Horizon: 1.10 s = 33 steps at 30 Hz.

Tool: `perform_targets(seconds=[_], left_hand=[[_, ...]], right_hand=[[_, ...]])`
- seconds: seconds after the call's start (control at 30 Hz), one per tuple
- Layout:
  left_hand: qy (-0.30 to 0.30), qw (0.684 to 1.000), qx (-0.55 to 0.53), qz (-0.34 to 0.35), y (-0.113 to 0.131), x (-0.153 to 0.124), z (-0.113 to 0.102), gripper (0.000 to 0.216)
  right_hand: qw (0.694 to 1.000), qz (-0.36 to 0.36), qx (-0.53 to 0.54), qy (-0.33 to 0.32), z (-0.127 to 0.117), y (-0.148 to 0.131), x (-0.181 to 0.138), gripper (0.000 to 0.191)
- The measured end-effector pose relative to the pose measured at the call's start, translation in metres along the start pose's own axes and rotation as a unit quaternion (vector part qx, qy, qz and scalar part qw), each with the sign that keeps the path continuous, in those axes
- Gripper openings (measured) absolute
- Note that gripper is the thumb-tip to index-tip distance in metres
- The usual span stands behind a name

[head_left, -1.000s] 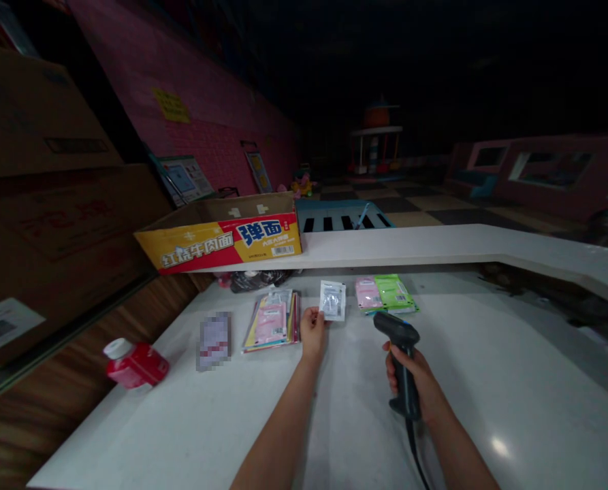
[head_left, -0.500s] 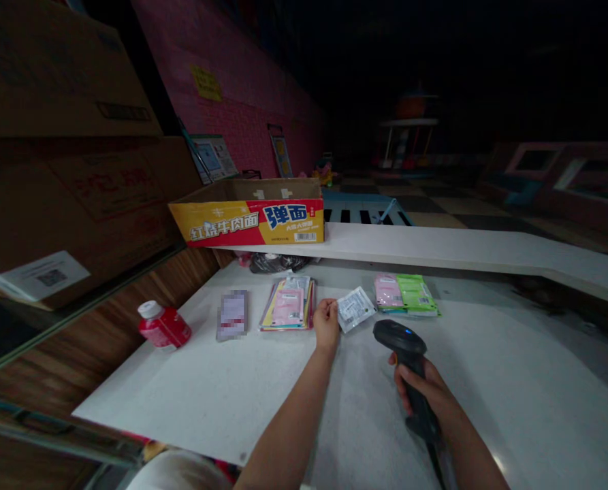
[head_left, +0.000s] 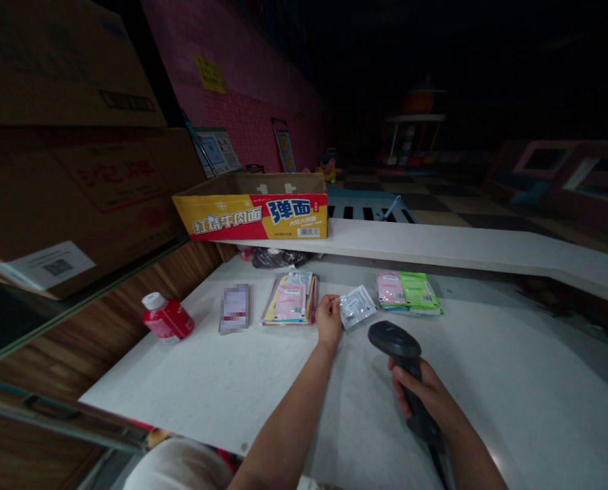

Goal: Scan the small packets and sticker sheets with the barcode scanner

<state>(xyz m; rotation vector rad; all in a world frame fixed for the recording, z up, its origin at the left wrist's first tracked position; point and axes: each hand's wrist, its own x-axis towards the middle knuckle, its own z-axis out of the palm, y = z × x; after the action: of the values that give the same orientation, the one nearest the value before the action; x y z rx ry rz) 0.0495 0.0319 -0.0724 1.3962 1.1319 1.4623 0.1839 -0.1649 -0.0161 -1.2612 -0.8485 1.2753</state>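
Note:
My left hand [head_left: 329, 318] pinches the left edge of a silvery white sachet [head_left: 357, 306] with printing on it, close to the tabletop. Wrapped round the grip of a black barcode scanner [head_left: 395, 340] is my right hand [head_left: 420, 391]; the scanner's head points up and left towards the sachet, with a gap between them. Left of my left hand lies a pile of flat packets [head_left: 289, 303], a pink one near the top. Beyond the sachet, to the right, sits another pile with pink and green packets [head_left: 419, 291].
A phone [head_left: 235, 307] and a red bottle with a white cap [head_left: 167, 318] are on the white table [head_left: 196, 371] at left. An open yellow and red carton [head_left: 252, 218] stands on the raised ledge [head_left: 436, 243]. Large cardboard boxes [head_left: 104, 184] are stacked at far left.
The blue light on top of the scanner no longer shows. The scanner head sits slightly further left. My left hand still holds the sachet; the whole view has shifted a little.

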Motion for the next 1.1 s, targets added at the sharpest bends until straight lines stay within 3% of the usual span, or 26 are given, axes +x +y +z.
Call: perform_targets(seconds=[0.17, 0.5, 0.67, 0.8, 0.93, 1.1], left_hand=[[-0.004, 1.000, 0.000, 0.005, -0.001, 0.003, 0.000, 0.020], [0.002, 1.000, 0.000, 0.013, -0.002, 0.005, 0.000, 0.019], [0.001, 0.995, -0.091, -0.051, 0.008, -0.003, 0.004, 0.025], [0.001, 0.977, -0.184, -0.107, 0.029, -0.013, 0.002, 0.037], [0.035, 0.977, -0.187, -0.096, 0.057, 0.000, -0.027, 0.034], [0.088, 0.995, -0.021, -0.034, 0.076, 0.045, -0.090, 0.019]], right_hand=[[1.000, 0.001, 0.020, 0.007, -0.001, 0.002, 0.002, 0.046], [0.988, -0.012, 0.115, 0.101, -0.010, 0.006, 0.023, 0.054], [0.982, -0.009, 0.141, 0.122, -0.017, 0.013, 0.028, 0.053], [0.980, 0.008, 0.144, 0.135, -0.020, 0.019, 0.031, 0.056], [0.978, 0.006, 0.154, 0.139, -0.020, 0.020, 0.032, 0.055], [0.978, 0.004, 0.163, 0.134, -0.019, 0.017, 0.032, 0.051]])
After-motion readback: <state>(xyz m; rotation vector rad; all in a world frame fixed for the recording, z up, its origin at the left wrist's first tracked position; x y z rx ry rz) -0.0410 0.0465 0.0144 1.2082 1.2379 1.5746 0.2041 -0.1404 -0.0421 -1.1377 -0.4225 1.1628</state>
